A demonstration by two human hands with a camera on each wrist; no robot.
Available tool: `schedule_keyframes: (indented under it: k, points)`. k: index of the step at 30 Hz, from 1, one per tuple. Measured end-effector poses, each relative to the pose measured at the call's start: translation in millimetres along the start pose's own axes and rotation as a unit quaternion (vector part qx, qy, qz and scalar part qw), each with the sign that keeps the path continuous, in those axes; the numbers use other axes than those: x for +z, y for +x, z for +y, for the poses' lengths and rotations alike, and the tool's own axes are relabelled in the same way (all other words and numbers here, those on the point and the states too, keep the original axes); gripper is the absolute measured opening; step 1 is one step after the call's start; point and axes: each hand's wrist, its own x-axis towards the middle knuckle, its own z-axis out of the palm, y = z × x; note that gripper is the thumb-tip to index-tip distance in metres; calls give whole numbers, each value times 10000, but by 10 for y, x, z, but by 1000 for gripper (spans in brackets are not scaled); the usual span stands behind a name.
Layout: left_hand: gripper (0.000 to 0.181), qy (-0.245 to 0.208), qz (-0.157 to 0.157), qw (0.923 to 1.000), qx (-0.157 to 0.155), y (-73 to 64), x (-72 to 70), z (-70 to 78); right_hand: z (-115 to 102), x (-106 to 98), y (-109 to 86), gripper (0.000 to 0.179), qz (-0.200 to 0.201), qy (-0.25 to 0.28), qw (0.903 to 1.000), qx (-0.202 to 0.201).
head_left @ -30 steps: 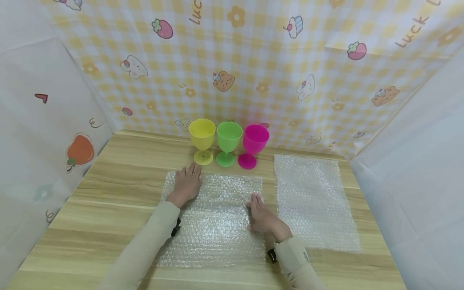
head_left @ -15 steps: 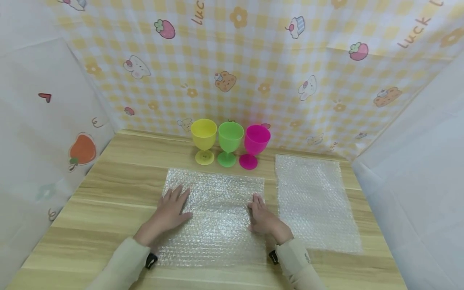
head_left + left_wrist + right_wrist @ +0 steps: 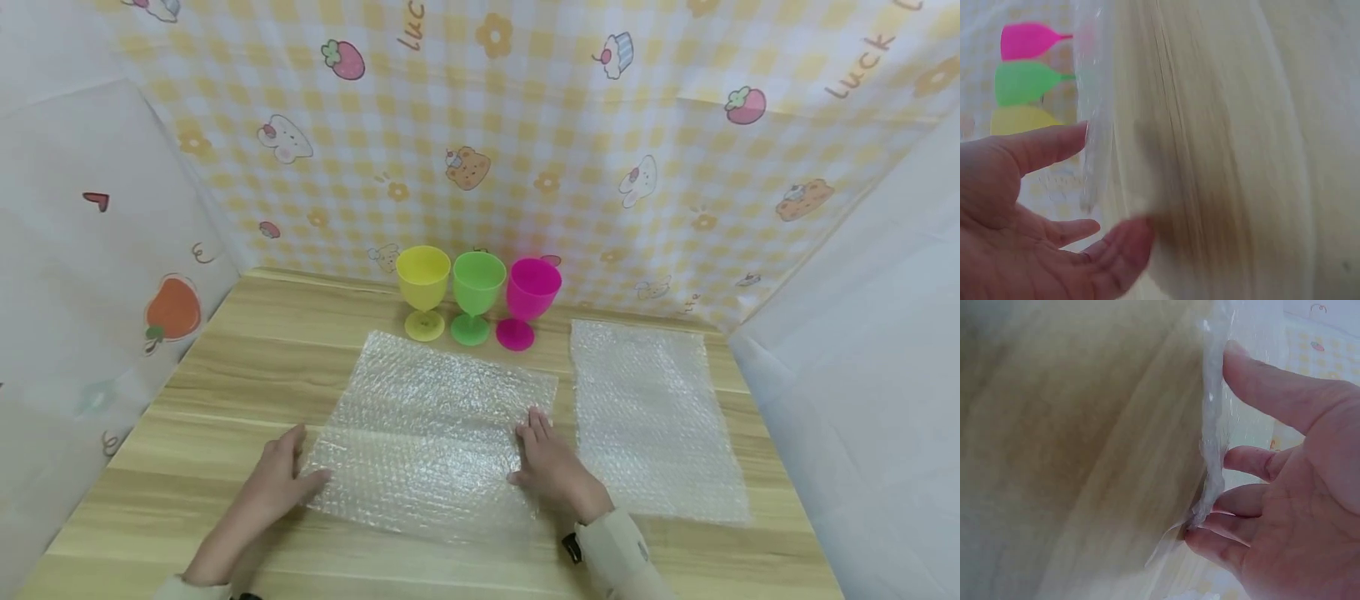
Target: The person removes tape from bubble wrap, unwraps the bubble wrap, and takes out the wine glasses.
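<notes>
A clear sheet of bubble wrap (image 3: 435, 417) lies flat and slightly turned on the wooden table, between both hands. At its left edge is my left hand (image 3: 273, 483), thumb over the margin and fingers just outside. In the left wrist view, the thumb (image 3: 1054, 147) meets the wrap while the other fingers stand apart from it. My right hand (image 3: 555, 467) rests on the right edge, fingers extended. The right wrist view has its thumb (image 3: 1272, 387) on the sheet and the other fingertips along the edge.
Yellow (image 3: 423, 279), green (image 3: 478, 283) and pink (image 3: 532, 292) plastic goblets stand upright in a row behind the sheet. A second bubble wrap sheet (image 3: 652, 425) lies to the right. A checked cloth backdrop (image 3: 510, 217) closes off the table's rear.
My left hand has slid from the sheet's upper left down and outward to its lower left edge. The sheet has turned clockwise a little; the right hand has barely shifted.
</notes>
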Motion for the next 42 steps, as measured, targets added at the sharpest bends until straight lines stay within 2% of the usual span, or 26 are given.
schedule_keyframes:
  k: [3,6,9,11,13,15,17,20,24,28,31,33,35,37,39,42]
  points:
    - [78,-769,-283,9958,-411,7,-43,-65,-13,24,-38,80,116,2,9999,-77]
    - [62,-1253,-445,9881,-768,23,-40,-103,-18,31,-75,80,147,177,9996,-143]
    - [43,-1444,-335,9857,-803,32,-23,-133,-3,-11,-92,70,298,736,9968,-44]
    - [33,-1445,-204,9869,-683,25,-21,-146,28,-58,-77,61,598,1146,9916,85]
    - [24,-1231,-14,9914,-434,12,-25,-154,63,-128,-45,55,1027,1418,9843,216]
    - [16,-1125,107,9935,-162,-13,-35,-156,107,-199,1,54,1413,1466,9785,334]
    - [12,-1010,263,9944,166,-39,-47,-163,154,-268,50,56,1618,1407,9758,423]
    - [9,-1021,468,9922,539,-70,-63,-176,214,-350,115,61,1531,1445,9766,438]
    - [10,-985,767,9879,924,-60,-81,-190,256,-405,164,62,1332,1756,9743,459]
    - [10,-1035,840,9855,1052,-10,-110,-183,281,-409,152,38,1612,1823,9690,425]
    - [9,-1165,738,9868,849,41,-129,-157,329,-399,88,17,1899,1869,9636,219]
    - [14,-1339,645,9864,705,70,-139,-130,366,-390,22,10,2049,2068,9566,141]
    - [20,-1720,516,9819,594,99,-143,-97,407,-384,-70,8,2164,2364,9472,100]
    - [25,-2224,347,9723,631,127,-140,-58,458,-377,-176,8,2331,2677,9348,92]
    - [28,-2774,154,9575,775,164,-115,-14,523,-374,-302,9,2457,3042,9203,127]
    - [31,-3370,-186,9353,1066,242,-28,88,628,-386,-511,13,2565,3596,8967,282]
